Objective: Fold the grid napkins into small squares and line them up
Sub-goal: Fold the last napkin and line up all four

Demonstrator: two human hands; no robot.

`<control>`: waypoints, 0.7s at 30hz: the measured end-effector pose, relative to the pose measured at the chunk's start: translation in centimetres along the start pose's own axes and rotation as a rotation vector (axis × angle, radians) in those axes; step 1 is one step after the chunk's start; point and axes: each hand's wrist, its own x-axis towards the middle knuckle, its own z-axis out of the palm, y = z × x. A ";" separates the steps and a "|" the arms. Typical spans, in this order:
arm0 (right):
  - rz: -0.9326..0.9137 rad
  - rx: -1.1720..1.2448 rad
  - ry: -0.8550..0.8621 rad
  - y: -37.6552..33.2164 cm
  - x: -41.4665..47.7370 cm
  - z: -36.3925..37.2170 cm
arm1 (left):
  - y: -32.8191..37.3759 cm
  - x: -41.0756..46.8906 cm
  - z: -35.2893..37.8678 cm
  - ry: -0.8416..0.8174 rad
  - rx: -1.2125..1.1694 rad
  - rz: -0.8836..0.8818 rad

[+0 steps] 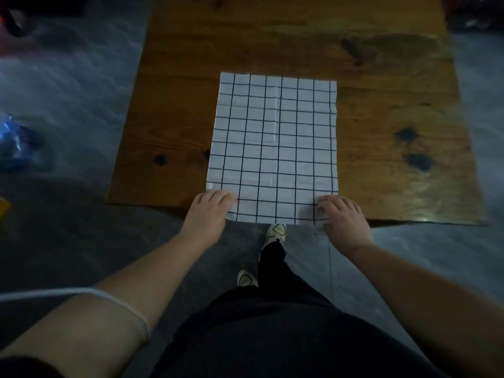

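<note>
Head view: 1 grid napkin (272, 143) lies unfolded on the wooden counter (395, 105), stretching away from both hands, its near edge overhanging. The left hand (210, 211) holds the near-left corner, fingers curled over it. The right hand (345, 219) holds the near-right corner likewise. Thumbs are hidden. Between the wrists, 2 pale shoes (276, 233) stand on the floor (409, 255).

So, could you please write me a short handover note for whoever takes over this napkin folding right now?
Left hand: fingers curled on the near left corner of the white black-grid cloth napkin.
Right hand: fingers curled on its near right corner.
Napkin: lies open, flat on the brown wooden table, near edge overhanging.
Done: nothing folded yet; no finished squares in view.
Left: fold it into a small square, line it up.
</note>
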 end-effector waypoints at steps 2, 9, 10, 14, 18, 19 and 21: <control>0.041 0.040 0.010 -0.5 -0.9 -0.4 | -0.1 -0.8 -0.4 -0.006 -0.057 0.000; 0.256 0.273 0.156 -2.0 -4.5 -3.9 | 0.4 -3.8 -4.3 0.107 -0.343 -0.047; 0.283 0.303 0.194 -2.2 -4.6 -4.6 | 0.5 -3.7 -5.2 0.128 -0.380 -0.049; 0.356 0.364 0.276 -2.3 -3.2 -7.2 | 0.6 -2.0 -9.0 0.186 -0.489 -0.091; 0.363 0.440 0.368 -2.4 0.0 -10.0 | 0.4 1.5 -12.1 0.248 -0.589 -0.160; 0.371 0.457 0.386 -2.5 1.0 -10.6 | 0.4 2.6 -12.7 0.263 -0.599 -0.172; 0.389 0.490 0.412 -2.4 3.1 -11.7 | 0.2 4.9 -13.7 0.293 -0.599 -0.190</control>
